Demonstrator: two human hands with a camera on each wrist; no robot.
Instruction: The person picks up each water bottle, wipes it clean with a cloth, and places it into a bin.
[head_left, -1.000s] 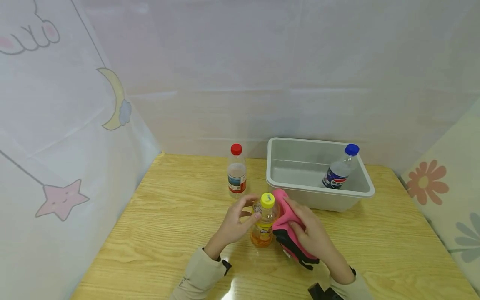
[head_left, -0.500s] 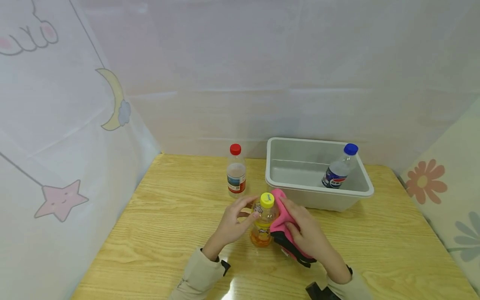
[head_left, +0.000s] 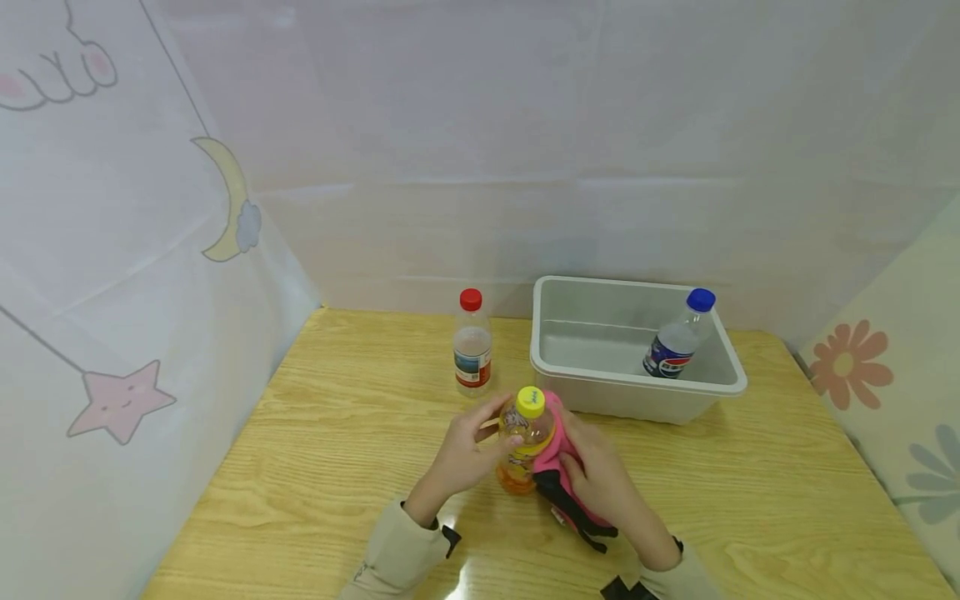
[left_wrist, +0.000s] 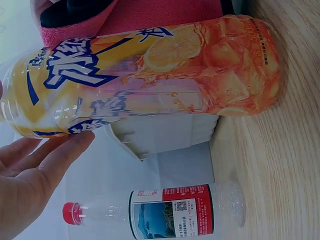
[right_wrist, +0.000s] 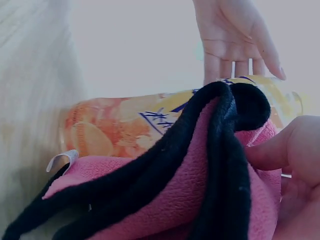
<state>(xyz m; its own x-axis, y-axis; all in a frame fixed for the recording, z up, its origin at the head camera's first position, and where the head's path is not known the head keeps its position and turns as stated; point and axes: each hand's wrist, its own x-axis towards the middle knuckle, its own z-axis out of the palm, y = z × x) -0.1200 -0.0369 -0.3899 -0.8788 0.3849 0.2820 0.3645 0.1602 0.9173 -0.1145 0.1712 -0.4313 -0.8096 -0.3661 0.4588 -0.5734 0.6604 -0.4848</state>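
Note:
A yellow-capped drink bottle (head_left: 517, 468) with an orange and yellow label stands on the table before me. My left hand (head_left: 467, 454) holds its upper part from the left, thumb in front and fingers behind. Against the bottle's right side my right hand (head_left: 600, 475) grips a bunched pink cloth (head_left: 553, 454) with black edging. In the right wrist view, the cloth (right_wrist: 175, 200) hangs in folds below the thumb and covers part of the bottle (right_wrist: 110, 127). The left wrist view shows the bottle's printed label (left_wrist: 170, 70) close up; the right hand's fingertips are hidden there.
A red-capped clear bottle (head_left: 472, 346) stands behind the left hand. At the back right sits a grey-white bin (head_left: 630, 398), with a blue-capped Pepsi bottle (head_left: 675, 342) leaning inside it. A white printed sheet (head_left: 450, 167) walls the table's back and sides.
My right hand and the pink cloth have shifted left and slightly nearer to me along the bottle. The yellow cap has moved a little left. The left hand stays almost in place.

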